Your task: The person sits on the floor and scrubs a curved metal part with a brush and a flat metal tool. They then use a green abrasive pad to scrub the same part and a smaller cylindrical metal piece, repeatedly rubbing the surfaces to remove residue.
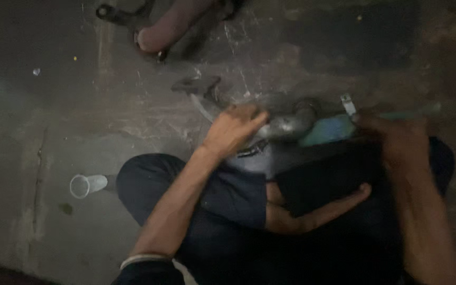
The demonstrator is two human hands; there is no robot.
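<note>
- The left hand (234, 129) is curled down on a bent grey metal part (286, 125), gripping it. The part lies on the floor just past the person's crossed legs, between both hands.
- The right hand (397, 138) is blurry. It looks closed around a thin greenish tool (412, 112), its tip just beside the part.
- The work looks under way, not finished.
- A plastic cup (86, 185) lies well apart from the left hand.
</note>
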